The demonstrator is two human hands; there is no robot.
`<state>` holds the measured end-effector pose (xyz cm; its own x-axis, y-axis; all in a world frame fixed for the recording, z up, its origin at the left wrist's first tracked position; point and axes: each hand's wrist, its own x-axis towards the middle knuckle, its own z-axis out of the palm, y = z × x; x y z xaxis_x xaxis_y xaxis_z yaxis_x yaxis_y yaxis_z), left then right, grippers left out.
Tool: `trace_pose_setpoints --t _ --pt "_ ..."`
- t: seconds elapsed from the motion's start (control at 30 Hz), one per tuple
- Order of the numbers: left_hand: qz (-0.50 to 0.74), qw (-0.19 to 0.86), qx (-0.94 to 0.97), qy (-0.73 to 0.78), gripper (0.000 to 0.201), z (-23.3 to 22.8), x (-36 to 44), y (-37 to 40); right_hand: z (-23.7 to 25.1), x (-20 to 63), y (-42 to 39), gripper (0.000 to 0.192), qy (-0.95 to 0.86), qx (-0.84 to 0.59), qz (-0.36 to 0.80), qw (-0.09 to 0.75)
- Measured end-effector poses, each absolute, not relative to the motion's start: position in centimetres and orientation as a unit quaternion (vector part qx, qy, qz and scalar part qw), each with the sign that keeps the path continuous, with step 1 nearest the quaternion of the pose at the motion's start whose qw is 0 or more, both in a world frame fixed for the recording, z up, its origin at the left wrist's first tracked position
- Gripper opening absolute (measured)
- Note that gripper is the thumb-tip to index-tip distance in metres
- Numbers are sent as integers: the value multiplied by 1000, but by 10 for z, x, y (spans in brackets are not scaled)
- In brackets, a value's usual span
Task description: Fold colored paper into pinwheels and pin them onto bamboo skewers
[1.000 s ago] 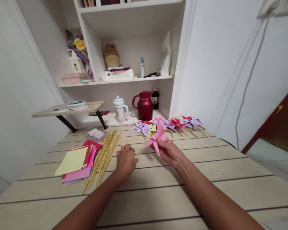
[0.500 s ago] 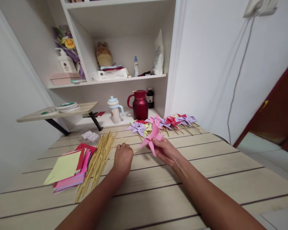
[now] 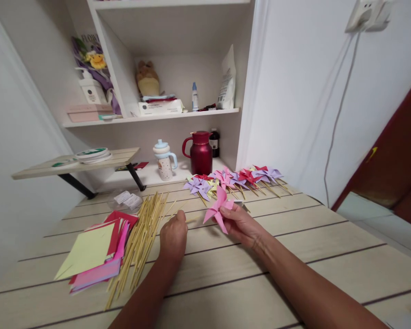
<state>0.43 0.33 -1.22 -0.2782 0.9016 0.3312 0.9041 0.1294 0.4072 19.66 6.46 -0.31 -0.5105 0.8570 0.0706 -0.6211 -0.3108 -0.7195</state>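
Observation:
A pink paper pinwheel [image 3: 219,211] is pinched between the thumb and fingers of my right hand [image 3: 239,224], its folded blades facing me. My left hand [image 3: 173,235] is closed on a thin wooden stick [image 3: 192,220], whose end pokes out to the right, slightly blurred and apart from the pinwheel. Left of that hand lies a loose bundle of wooden sticks [image 3: 140,242]. Beside the bundle is a stack of coloured paper squares [image 3: 89,251], yellow on top with red and pink below. Finished pinwheels on sticks [image 3: 226,178], in purple, red, pink and yellow, lie in a row at the back.
A clear plastic bag with white pieces [image 3: 126,201] sits behind the paper. At the back stand a red jug [image 3: 201,153] and a pale blue-lidded cup [image 3: 164,160]. A small raised shelf [image 3: 123,157] holds rolls of tape [image 3: 94,155]. A wall borders the table at right.
My left hand has turned a little, with the stick still in it. My right hand keeps its pinch on the pinwheel, shifted slightly lower in view. The whole view has tilted a little.

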Motion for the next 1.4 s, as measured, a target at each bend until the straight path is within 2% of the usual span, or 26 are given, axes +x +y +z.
trace_pose_setpoints --t 0.23,0.4,0.57,0.8,0.9,1.2,1.4 --pt "-522 -193 -535 -636 8 -17 -9 5 -6 196 65 22 -351 -181 794 462" --pt "-654 -355 -444 -499 30 -15 -14 12 -12 198 68 20 -337 -178 803 458" --pt "-720 -426 -357 -417 31 -15 -22 15 -11 194 58 18 -327 -157 823 438" --pt "-732 -493 -327 -337 23 -7 -7 12 -8 168 38 25 -307 -122 838 434" --pt "-722 -489 -353 -340 16 -6 1 11 -8 163 38 24 -286 -115 839 448" --pt "-612 -267 -542 -511 19 8 1 -6 -8 186 54 18 -299 -131 825 462" --pt "-444 -202 -685 -541 29 35 -39 -33 -13 197 67 14 -320 -142 803 482"
